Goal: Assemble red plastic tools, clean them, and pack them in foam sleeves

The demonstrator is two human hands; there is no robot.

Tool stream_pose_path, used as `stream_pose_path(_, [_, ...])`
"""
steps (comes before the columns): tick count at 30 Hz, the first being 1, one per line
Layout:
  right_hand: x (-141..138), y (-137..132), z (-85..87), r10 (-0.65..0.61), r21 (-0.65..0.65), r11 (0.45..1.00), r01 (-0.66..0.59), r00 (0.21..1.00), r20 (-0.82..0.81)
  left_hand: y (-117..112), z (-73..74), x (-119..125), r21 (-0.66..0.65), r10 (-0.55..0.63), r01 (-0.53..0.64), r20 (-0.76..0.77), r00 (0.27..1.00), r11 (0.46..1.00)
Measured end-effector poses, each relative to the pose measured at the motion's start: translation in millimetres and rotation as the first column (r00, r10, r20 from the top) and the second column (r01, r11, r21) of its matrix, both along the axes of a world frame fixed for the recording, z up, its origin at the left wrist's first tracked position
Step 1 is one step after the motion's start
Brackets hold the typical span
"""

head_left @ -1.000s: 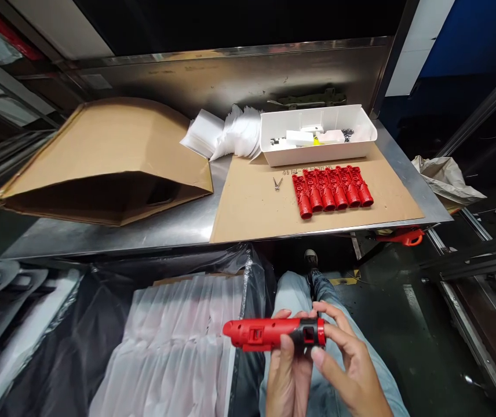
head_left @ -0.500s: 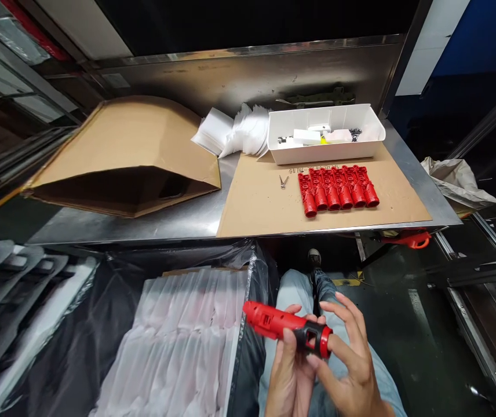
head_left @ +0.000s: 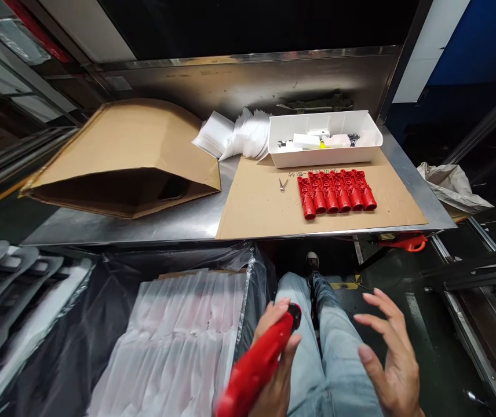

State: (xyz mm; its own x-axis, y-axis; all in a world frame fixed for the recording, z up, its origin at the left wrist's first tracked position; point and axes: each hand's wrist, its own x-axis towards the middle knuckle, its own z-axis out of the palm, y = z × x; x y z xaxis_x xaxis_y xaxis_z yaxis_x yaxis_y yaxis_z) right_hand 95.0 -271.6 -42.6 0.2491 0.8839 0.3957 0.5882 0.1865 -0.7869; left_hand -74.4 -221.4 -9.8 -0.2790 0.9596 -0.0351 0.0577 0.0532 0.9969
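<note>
My left hand [head_left: 276, 370] is shut around a red plastic tool housing [head_left: 254, 368], which tilts up across my thigh and is blurred at its lower end. Its black end [head_left: 295, 314] points away from me. My right hand [head_left: 387, 347] is open, with fingers spread, holding nothing, and hangs to the right of my knee. On a cardboard sheet [head_left: 256, 211] on the steel table lies a double row of red housings [head_left: 337, 195], with a small metal clip [head_left: 283, 184] to their left. Both hands are well below the table.
A white tray [head_left: 324, 156] holds white and black small parts at the back. A folded cardboard box [head_left: 121, 145] and white sheets [head_left: 248, 136] share the table. Below left, white foam sheets [head_left: 174, 347] sit in a black bag. A crumpled sack [head_left: 450, 186] lies at the right.
The red housing was held in both hands in front of me. It is now in my left hand alone and tilted upright, and my right hand has let go and moved right.
</note>
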Motion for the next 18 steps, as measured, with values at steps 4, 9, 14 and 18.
stream_pose_path(4, [17,-1,-0.9,-0.108,-0.052,0.993,0.108,0.994,0.000,16,-1.0,-18,-0.067,-0.083,0.079,-0.062,0.995,0.995])
stream_pose_path(9, [18,6,-0.8,-0.133,-0.064,0.989,0.137,0.989,0.059,28,-16.7,-38,-0.115,0.050,-0.043,0.062,0.997,0.992])
stream_pose_path(14, [1,59,25.6,0.010,-0.120,0.993,-0.010,1.000,0.002,29,-30.4,-50,-0.276,0.112,-0.017,0.334,0.936,0.961])
stream_pose_path(18, [-19,159,54.4,0.181,-0.291,0.948,-0.128,0.970,0.164,25,-40.9,-58,-0.313,0.198,-0.025,0.532,0.823,0.949])
